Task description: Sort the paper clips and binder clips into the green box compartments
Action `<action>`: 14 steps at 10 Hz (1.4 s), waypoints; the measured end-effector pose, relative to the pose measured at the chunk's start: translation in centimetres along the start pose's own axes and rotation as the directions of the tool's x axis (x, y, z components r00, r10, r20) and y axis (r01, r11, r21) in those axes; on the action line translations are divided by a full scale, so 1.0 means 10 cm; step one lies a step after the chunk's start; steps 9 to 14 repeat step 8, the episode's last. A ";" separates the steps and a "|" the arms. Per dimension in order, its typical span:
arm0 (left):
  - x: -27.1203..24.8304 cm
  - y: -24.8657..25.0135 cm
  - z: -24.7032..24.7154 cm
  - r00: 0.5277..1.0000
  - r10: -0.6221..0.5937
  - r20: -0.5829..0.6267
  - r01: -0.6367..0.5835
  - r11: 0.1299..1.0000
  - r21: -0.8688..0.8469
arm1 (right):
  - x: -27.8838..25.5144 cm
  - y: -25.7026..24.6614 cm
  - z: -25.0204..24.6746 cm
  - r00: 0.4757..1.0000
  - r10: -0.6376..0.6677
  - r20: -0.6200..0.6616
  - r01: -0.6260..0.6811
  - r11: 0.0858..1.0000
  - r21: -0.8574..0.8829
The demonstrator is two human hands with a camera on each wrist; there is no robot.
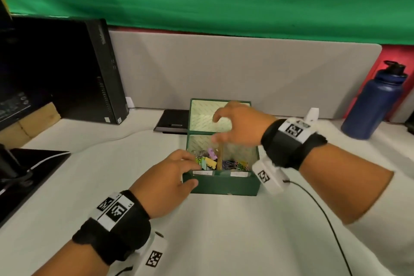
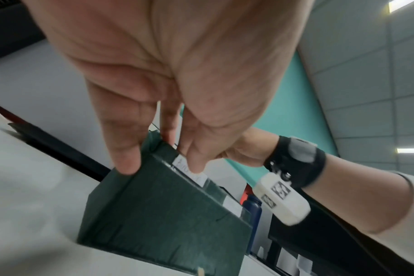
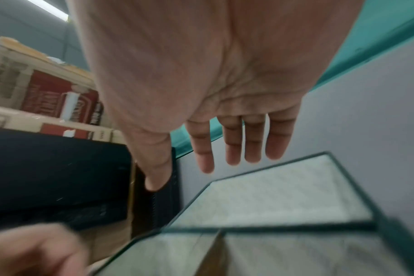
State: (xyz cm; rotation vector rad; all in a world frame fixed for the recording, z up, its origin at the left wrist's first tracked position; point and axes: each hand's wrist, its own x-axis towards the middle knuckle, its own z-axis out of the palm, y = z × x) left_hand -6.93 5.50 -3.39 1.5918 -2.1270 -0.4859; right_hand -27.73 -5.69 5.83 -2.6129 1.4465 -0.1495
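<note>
The green box (image 1: 221,185) stands mid-desk with its lid (image 1: 201,114) tipped up behind it. Coloured binder clips (image 1: 208,160) lie in its left compartment and a tangle of paper clips (image 1: 237,164) in the right one, with a brown divider (image 1: 220,157) between them. My left hand (image 1: 192,172) grips the box's front left corner, thumb on the front wall and fingers over the rim. The left wrist view shows the fingertips (image 2: 128,164) on the box (image 2: 165,214). My right hand (image 1: 220,129) hovers over the box, fingers (image 3: 234,149) spread and holding nothing.
A blue water bottle (image 1: 376,101) stands at the back right. At the back left is a black computer tower (image 1: 67,69). A flat black device (image 1: 172,121) lies behind the box. A black cable (image 1: 324,213) runs across the white desk on the right. A grey partition (image 1: 246,69) closes the back.
</note>
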 end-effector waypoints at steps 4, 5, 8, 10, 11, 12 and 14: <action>-0.08 -0.12 -0.23 0.952 -0.276 0.135 0.305 0.796 -0.523 | 0.32 0.66 -0.10 0.962 0.264 -0.072 -0.239 0.939 0.247; -0.23 -0.12 -0.28 0.948 -0.275 0.157 0.317 0.813 -0.489 | 0.05 0.60 -0.18 0.950 0.233 -0.210 -0.172 0.946 0.274; -0.80 -0.14 -0.49 0.933 -0.117 0.340 0.234 0.916 -0.326 | -1.75 0.17 0.33 0.946 0.125 -0.300 -0.004 0.927 0.374; -0.80 -0.14 -0.49 0.933 -0.117 0.340 0.234 0.916 -0.326 | -1.75 0.17 0.33 0.946 0.125 -0.300 -0.004 0.927 0.374; -0.80 -0.14 -0.49 0.933 -0.117 0.340 0.234 0.916 -0.326 | -1.75 0.17 0.33 0.946 0.125 -0.300 -0.004 0.927 0.374; -0.80 -0.14 -0.49 0.933 -0.117 0.340 0.234 0.916 -0.326 | -1.75 0.17 0.33 0.946 0.125 -0.300 -0.004 0.927 0.374; -0.80 -0.14 -0.49 0.933 -0.117 0.340 0.234 0.916 -0.326 | -1.75 0.17 0.33 0.946 0.125 -0.300 -0.004 0.927 0.374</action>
